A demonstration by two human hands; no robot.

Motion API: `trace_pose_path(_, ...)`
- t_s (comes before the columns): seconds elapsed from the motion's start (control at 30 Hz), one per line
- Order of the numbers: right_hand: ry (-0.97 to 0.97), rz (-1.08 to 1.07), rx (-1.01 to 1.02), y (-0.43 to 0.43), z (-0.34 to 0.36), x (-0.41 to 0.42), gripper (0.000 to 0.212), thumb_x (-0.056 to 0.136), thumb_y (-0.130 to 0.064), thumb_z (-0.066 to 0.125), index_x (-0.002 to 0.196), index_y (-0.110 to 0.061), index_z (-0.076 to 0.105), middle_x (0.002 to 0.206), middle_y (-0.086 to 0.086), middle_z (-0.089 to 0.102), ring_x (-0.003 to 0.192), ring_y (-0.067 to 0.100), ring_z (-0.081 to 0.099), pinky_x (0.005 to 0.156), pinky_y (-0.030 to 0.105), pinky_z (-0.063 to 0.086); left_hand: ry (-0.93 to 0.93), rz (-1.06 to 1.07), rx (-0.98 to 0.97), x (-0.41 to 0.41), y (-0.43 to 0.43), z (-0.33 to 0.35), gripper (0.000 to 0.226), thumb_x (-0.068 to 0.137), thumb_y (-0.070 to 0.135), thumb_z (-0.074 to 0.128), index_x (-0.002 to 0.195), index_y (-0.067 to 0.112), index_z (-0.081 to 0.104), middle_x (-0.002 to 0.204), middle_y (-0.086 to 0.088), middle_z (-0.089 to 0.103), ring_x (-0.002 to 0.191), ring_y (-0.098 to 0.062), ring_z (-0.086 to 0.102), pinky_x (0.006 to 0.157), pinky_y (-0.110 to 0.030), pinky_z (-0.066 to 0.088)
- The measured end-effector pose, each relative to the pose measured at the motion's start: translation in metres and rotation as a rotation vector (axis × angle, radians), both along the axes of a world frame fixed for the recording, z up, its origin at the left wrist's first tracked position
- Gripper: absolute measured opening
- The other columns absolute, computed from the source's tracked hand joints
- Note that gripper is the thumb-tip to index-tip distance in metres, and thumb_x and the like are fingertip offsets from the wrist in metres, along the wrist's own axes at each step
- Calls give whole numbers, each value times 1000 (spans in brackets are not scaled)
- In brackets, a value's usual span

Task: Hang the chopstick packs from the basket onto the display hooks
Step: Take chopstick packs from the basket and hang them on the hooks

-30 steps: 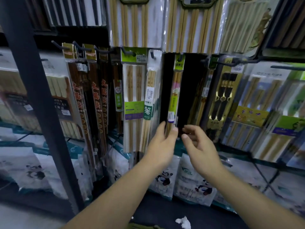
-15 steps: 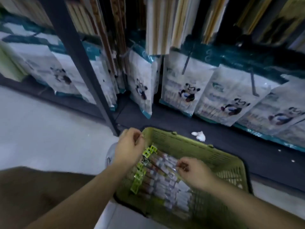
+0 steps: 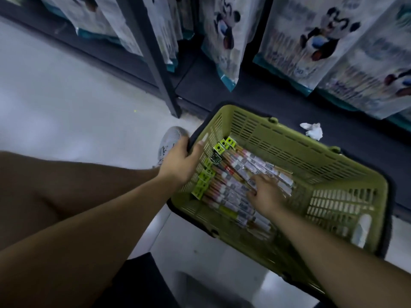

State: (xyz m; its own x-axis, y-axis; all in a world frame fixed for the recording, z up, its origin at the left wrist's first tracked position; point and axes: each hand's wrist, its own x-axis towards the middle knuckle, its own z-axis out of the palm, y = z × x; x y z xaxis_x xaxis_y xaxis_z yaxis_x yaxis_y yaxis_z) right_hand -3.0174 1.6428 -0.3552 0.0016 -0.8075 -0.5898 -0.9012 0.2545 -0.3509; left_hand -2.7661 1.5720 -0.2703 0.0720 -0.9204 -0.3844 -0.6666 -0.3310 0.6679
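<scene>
While at basket (image 3: 278, 138) rim, left hand (image 3: 181, 162); right hand (image 3: 265, 193) on chopstick packs (image 3: 233, 194).

A single head-worn wide-angle view looks steeply down from above onto the green basket (image 3: 289, 147), at arm's reach. Beyond the basket, along the top edge, hang panda-printed bags (image 3: 322, 41); left of it lies pale floor (image 3: 66, 96).
</scene>
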Motion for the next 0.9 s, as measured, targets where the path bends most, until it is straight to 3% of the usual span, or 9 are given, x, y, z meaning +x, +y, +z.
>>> trace_pose_path(0.13, -8, -22, 44, 0, -7, 7, 56, 97, -41, 64, 145, -17, 47, 139, 10, 49, 123, 30, 50, 94, 39, 50, 11, -1, 2, 1, 0, -5, 40, 96, 65, 44, 84, 28, 48, 76, 6, 62, 67, -12, 59, 57, -32, 38)
trace_pose_path(0.33, -31, 68, 23, 10, -12, 12, 28, 97, -31, 65, 122, -18, 64, 118, 4, 52, 94, 18, 50, 76, 27, 43, 14, -3, 20, 0, -3, -6, 37, 98, 62, 47, 93, 27, 53, 78, 5, 66, 66, -11, 63, 57, -31, 42)
trace_pose_path(0.5, -21, 214, 17, 17, -9, 17, 24, 98, -36, 60, 115, -19, 61, 118, 6, 59, 97, 23, 57, 76, 32, 50, 27, -6, 19, 1, -3, -7, 33, 98, 63, 47, 94, 30, 53, 78, 6, 67, 60, -1, 62, 52, -25, 41)
trace_pose_path(0.63, -66, 203, 103, 24, -8, 25, 43, 88, -46, 72, 121, -24, 57, 114, -1, 59, 100, 21, 59, 79, 33, 51, 45, 0, 20, 2, -4, -8, 33, 97, 62, 49, 95, 30, 53, 78, 5, 67, 60, -2, 63, 48, -22, 42)
trace_pose_path(0.77, -37, 216, 122, 23, -10, 29, 25, 89, -39, 72, 108, -27, 60, 109, 1, 64, 91, 19, 59, 78, 35, 53, 42, 4, 23, 3, -4, -10, 35, 96, 63, 49, 100, 29, 55, 78, 3, 68, 58, -7, 63, 53, -28, 46)
trace_pose_path(0.9, -49, 275, 156, 21, -12, 21, 39, 92, -41, 68, 125, -20, 63, 114, 6, 63, 102, 26, 62, 78, 32, 50, 42, 3, 32, 3, -5, -10, 34, 96, 61, 50, 99, 28, 55, 76, 4, 67, 56, -6, 62, 54, -27, 44)
